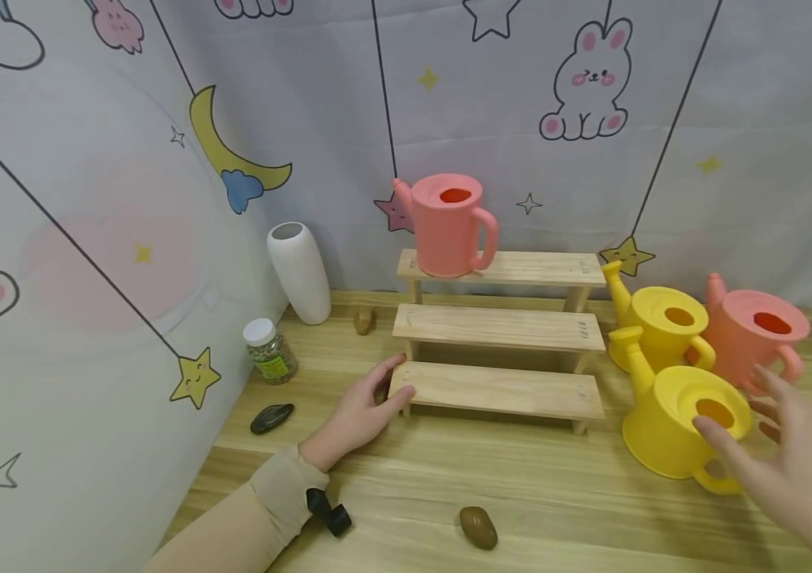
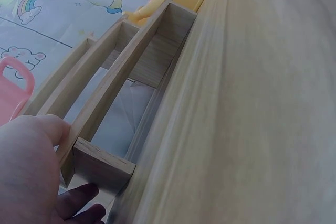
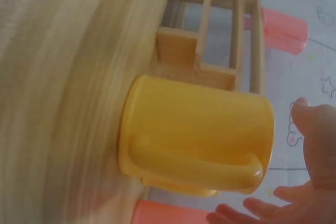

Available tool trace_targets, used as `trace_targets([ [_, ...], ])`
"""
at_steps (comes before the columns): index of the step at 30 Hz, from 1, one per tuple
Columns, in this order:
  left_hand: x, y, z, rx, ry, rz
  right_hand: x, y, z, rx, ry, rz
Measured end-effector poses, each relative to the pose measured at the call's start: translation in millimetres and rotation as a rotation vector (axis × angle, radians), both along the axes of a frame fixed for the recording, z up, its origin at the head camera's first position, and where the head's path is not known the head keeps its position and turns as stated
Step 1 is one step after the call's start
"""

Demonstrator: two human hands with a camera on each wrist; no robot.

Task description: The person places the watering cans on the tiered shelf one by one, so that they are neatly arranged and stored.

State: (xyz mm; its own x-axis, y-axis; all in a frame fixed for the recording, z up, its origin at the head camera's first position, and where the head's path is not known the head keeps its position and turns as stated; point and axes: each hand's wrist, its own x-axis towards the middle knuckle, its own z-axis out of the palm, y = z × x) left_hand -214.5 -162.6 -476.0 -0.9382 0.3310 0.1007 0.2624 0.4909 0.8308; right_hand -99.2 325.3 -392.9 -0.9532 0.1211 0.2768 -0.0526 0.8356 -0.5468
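Observation:
A three-step wooden stand (image 1: 499,390) stands on the table, with a pink watering can (image 1: 442,231) on the left of its top step. My left hand (image 1: 356,410) holds the left end of the lowest step; in the left wrist view its thumb (image 2: 52,128) lies along the board and the other fingers are around the end by the leg. My right hand (image 1: 793,461) is beside the nearer yellow watering can (image 1: 664,430), fingers spread and curved. In the right wrist view a gap shows between that hand and the can (image 3: 199,124).
Another yellow watering can (image 1: 653,318) and a pink one (image 1: 743,334) stand behind the nearer yellow one. To the left are a white vase (image 1: 302,274), a lidded jar (image 1: 270,350) and a black stone (image 1: 272,418). Brown stones lie in front (image 1: 478,527) and at the back (image 1: 364,320).

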Motion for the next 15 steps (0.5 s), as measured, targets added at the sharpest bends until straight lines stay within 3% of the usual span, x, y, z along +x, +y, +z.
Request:
trace_targets([
  [6, -0.9, 0.1, -1.3, -0.002, 0.000, 0.000, 10.2, 10.4, -16.1, -0.057, -0.095, 0.052],
  [11, -0.9, 0.2, -1.9, 0.010, -0.002, 0.004, 19.7, 12.4, -28.6, -0.057, -0.179, -0.019],
  [15, -0.6, 0.2, -2.1, 0.018, 0.000, 0.007, 25.5, 12.1, -39.5, -0.010, -0.186, -0.064],
])
